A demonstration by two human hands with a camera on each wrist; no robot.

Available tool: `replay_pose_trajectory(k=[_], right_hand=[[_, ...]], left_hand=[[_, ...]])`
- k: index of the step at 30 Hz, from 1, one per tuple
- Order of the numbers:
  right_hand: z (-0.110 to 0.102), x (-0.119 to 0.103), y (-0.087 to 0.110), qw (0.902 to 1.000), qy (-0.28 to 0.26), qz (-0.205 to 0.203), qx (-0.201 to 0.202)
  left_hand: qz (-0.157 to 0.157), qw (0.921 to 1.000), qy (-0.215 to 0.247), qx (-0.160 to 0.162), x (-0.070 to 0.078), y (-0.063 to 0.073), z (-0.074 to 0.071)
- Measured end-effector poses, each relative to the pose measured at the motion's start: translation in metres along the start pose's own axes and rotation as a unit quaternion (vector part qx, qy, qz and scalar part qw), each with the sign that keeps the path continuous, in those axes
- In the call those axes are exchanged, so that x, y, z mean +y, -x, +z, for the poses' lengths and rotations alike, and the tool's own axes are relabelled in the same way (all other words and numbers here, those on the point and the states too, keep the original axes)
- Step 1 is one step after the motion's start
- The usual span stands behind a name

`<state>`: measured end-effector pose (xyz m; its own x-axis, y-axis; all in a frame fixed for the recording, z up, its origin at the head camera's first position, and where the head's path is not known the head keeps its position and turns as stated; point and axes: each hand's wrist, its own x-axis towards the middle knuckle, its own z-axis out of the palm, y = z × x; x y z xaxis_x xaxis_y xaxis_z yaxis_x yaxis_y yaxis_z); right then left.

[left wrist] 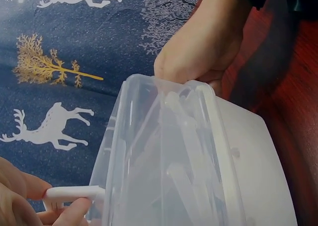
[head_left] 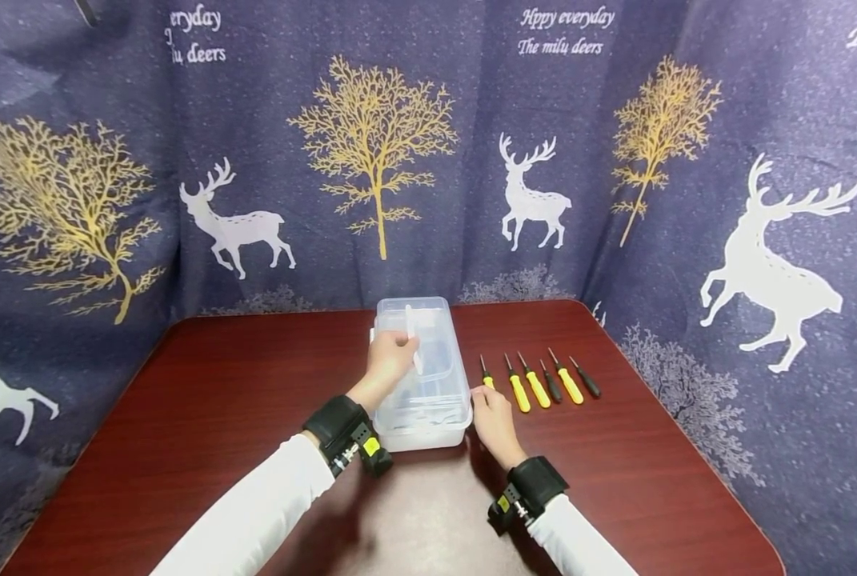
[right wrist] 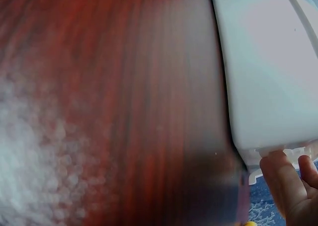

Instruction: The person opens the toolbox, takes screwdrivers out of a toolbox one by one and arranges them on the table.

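A storage box (head_left: 421, 440) with a white base and a clear lid (head_left: 431, 320) stands on the table. My left hand (head_left: 390, 358) pinches the white handle (left wrist: 74, 192) on top of the lid. At the box's right side is my right hand (head_left: 495, 422), its fingers (right wrist: 278, 174) bent in at the clear edge by the white base; the box partly hides them in the left wrist view. Through the clear plastic, long whitish shapes (left wrist: 191, 141) show, too blurred to name. The lid lies over the base.
Right of the box lies a row of several screwdrivers, some with yellow handles (head_left: 537, 389) and some with black handles (head_left: 586, 382). The dark red wooden table (head_left: 255, 384) ends at a curtain (head_left: 255, 96) printed with deer and trees.
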<state>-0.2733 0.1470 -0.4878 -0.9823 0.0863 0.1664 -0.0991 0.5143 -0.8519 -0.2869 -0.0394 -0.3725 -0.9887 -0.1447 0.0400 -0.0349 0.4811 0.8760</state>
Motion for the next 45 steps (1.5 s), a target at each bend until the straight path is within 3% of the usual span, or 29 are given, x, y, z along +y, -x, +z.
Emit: replay_pose_trajectory(k=[6, 12, 18, 21, 25, 28, 30, 32, 35, 45], right_hand=[[-0.001, 0.002, 0.0, 1.0, 0.006, -0.004, 0.005], [0.002, 0.003, 0.0, 0.9999, 0.005, -0.006, 0.008], [0.004, 0.004, 0.0, 0.9997, 0.003, -0.017, 0.015], [0.004, 0.004, 0.0, 0.9996, 0.005, -0.022, 0.019], [0.002, 0.002, 0.002, 0.9996, -0.002, -0.021, 0.02], [0.001, 0.001, 0.004, 0.9997, -0.008, -0.016, 0.015], [0.001, 0.001, 0.005, 0.9998, -0.008, -0.014, 0.01], [0.002, 0.002, 0.005, 0.9999, -0.005, -0.012, 0.008], [0.002, 0.002, 0.005, 0.9999, -0.006, -0.008, 0.009], [0.003, 0.0, 0.005, 0.9999, -0.009, 0.002, 0.01]], left_hand=[[0.052, 0.9965, -0.065, 0.0, 0.0, -0.003, 0.001], [0.133, 0.9831, -0.121, 0.031, -0.004, -0.006, 0.01], [0.177, 0.9731, -0.143, 0.037, -0.002, -0.003, 0.017], [0.21, 0.9625, -0.168, 0.032, -0.001, -0.003, 0.02], [0.247, 0.9423, -0.225, 0.027, 0.0, -0.003, 0.023], [0.238, 0.9356, -0.26, 0.007, -0.001, -0.001, 0.026], [0.218, 0.9382, -0.269, -0.014, -0.002, -0.001, 0.028], [0.191, 0.9462, -0.259, -0.033, -0.004, 0.0, 0.03], [0.176, 0.9509, -0.25, -0.047, -0.005, 0.002, 0.033], [0.202, 0.9435, -0.259, -0.04, -0.007, 0.006, 0.035]])
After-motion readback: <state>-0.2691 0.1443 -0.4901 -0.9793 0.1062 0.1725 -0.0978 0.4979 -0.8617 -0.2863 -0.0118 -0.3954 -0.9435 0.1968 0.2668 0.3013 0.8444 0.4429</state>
